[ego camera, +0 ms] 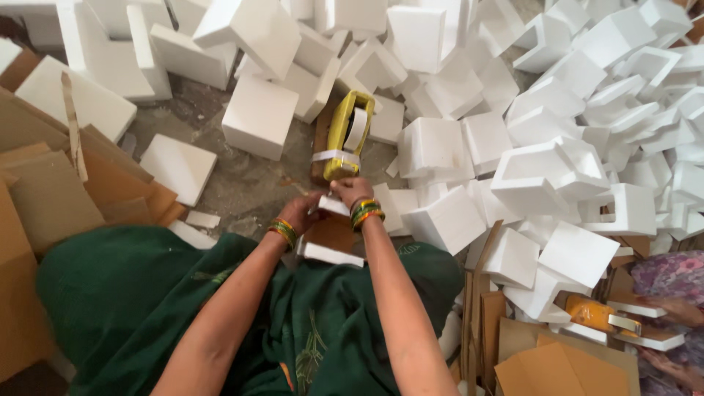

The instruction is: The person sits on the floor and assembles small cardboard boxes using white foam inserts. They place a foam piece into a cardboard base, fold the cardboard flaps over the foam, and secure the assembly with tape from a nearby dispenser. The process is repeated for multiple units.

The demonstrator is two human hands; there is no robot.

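Foam pile: white foam blocks (455,147) heaped ahead and right of both hands.
Cardboard: brown sheets (51,198) left of the left hand.
Left hand (299,213): closed on the brown package (331,238) with white foam ends.
Right hand (350,189): gripping the yellow tape dispenser (346,136), which lies just above the package.

View: single head camera, worn by the seated person.
Facing: steeply down over the lap toward the floor (249,183).
Nearness: close to the forearms; foam blocks (557,125) fill the upper frame.
Shared area: only one view.
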